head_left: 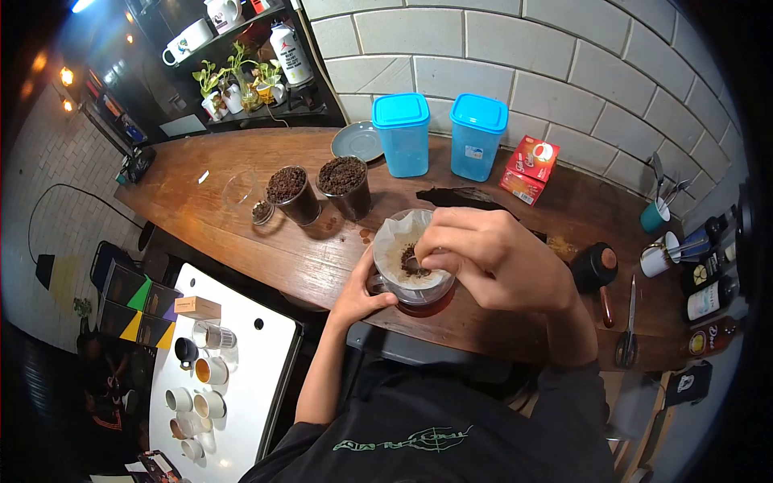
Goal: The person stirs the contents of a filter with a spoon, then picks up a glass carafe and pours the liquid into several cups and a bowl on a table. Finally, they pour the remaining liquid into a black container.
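Note:
In the head view, a paper coffee filter [392,237] with dark wet grounds stuck to its inside sits in a clear coffee dripper [403,296]. Dark reddish liquid [427,308] shows below it. My left hand [358,296] grips the dripper's left side by its handle, thumb in front. Over the filter, my right hand [491,253] is closed in a pinch on a small spoon [413,262], its tip down among the grounds. Most of the spoon is hidden by my fingers. Left of the dripper stand two clear cups of dark coffee grounds [344,177] [288,185].
Two blue-lidded containers [401,137] [477,137], a grey plate [359,142] and a red box [530,169] line the wall. A dark grinder-like object [594,266], scissors [628,338] and bottles [713,298] are at right. Several cups stand on a white table [241,386].

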